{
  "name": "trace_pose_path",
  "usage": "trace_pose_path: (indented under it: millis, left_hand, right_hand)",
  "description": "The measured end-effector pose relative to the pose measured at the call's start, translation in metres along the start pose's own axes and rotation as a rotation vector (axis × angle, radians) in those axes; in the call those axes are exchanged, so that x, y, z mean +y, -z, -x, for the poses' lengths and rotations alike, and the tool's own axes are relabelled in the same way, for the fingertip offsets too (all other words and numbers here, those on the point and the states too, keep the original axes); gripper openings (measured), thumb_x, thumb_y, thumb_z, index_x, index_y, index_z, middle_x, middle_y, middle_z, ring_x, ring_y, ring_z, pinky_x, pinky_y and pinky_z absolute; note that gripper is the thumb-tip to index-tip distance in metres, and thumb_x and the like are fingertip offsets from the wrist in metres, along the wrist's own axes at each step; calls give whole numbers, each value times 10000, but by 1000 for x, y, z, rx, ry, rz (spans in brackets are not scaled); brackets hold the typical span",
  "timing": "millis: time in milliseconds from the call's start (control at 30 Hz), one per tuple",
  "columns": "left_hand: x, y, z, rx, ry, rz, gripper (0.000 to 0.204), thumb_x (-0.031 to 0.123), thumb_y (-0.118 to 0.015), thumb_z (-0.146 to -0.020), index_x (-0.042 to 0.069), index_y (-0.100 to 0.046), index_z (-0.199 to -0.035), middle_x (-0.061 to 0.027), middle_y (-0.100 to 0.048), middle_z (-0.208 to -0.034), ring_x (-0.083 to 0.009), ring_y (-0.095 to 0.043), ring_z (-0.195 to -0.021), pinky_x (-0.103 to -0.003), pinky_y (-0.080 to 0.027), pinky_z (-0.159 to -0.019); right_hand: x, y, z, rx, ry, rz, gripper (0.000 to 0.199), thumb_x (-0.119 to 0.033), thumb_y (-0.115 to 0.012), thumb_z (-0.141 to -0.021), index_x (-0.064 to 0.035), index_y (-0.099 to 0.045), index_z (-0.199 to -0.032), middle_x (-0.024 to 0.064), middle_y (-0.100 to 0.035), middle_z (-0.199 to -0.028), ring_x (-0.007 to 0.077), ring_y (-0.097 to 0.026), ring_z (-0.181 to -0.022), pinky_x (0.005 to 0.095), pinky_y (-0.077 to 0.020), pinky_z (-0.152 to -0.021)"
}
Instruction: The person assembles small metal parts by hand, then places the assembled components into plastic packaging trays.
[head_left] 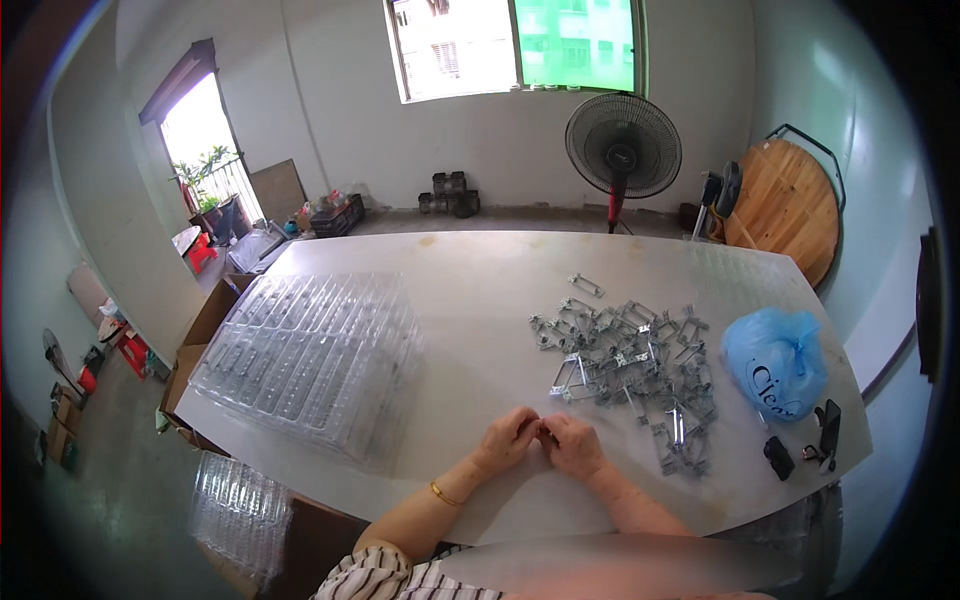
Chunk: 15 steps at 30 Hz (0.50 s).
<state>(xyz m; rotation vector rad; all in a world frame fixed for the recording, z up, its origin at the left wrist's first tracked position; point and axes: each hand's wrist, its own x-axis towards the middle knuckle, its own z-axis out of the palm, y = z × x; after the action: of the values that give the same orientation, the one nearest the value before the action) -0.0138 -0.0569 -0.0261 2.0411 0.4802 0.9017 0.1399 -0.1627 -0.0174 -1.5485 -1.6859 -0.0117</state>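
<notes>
My left hand [504, 442] and my right hand [574, 447] meet fingertip to fingertip over the near middle of the table [470, 330]. The fingers of both are closed in a pinch; whatever lies between them, if anything, is too small or hidden to make out. Just beyond and right of my right hand spreads a heap of small silvery metal brackets [630, 352]. One bracket [585, 286] lies apart at the heap's far side. To the left stands a stack of clear plastic trays [310, 350] with long moulded compartments.
A knotted blue plastic bag [772, 362] sits at the table's right, with a small black object [778, 457] and black items [828, 432] near it. More clear trays [240, 510] are below the left edge, beside a cardboard box [195, 345]. A fan [622, 150] stands behind.
</notes>
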Motion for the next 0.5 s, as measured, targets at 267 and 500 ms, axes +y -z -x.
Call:
trace_pose_path:
  millis: [267,500]
  left_hand:
    - [0,0,-2,9,-57,-59,116,86,-656,-961,0,-630,-1033,-130,-648,-790,-200,-624,-678,-334,-518,-642]
    - [7,0,-9,-2,-14,-35,115,89,-664,-959,-1,-629,-1022,-119,-647,-802,-184,-612,-683,-320,-516,-643]
  right_hand:
    - [4,0,-3,13,28,-40,124,-109,-713,-876,-76,-619,-950,144,-651,-862,383,-654,-765,463,-526,-655]
    - [3,9,-10,-3,-13,-82,137,-96,-713,-861,-72,-617,-955,145,-645,-862,385,-651,-773,462,-525,-659]
